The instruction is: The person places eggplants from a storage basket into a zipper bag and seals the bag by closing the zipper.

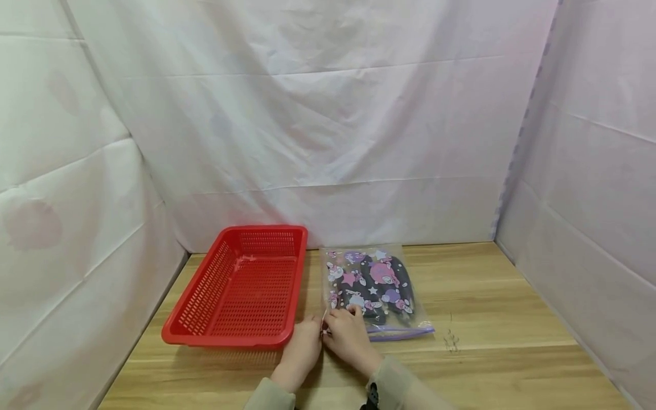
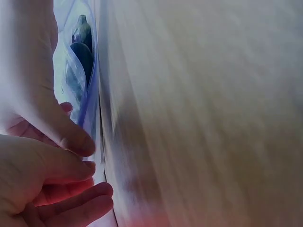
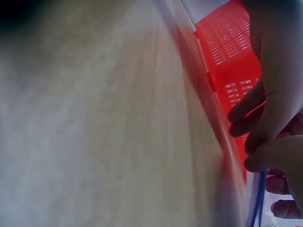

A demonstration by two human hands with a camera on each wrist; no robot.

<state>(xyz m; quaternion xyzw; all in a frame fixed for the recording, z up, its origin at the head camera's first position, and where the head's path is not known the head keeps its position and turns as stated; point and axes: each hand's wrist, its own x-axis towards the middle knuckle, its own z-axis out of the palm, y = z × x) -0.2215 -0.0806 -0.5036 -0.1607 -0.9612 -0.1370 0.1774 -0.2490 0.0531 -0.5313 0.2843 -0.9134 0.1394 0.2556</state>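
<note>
A clear zip bag [image 1: 415, 307] with a pink, purple and white cartoon print lies on the table, its purple zip strip [image 1: 394, 336] towards me. Dark elongated things [image 2: 82, 56] fill it; one shows a greenish stem-like end in the left wrist view, but their kind is unclear. At the near left corner of the bag, my left hand [image 1: 303, 341] pinches the edge between thumb and fingers. Right beside it, my right hand [image 1: 349, 336] pinches the zip edge, fingertips close to the left ones. In the left wrist view the mouth gapes beyond the hands.
A red perforated plastic basket [image 1: 299, 279] stands on the left, its near right corner close to my left hand. Under everything is a wooden table [image 1: 487, 364] with a dark mark [image 1: 451, 341] right of the bag. White cloth [image 1: 318, 114] hangs behind and on both sides.
</note>
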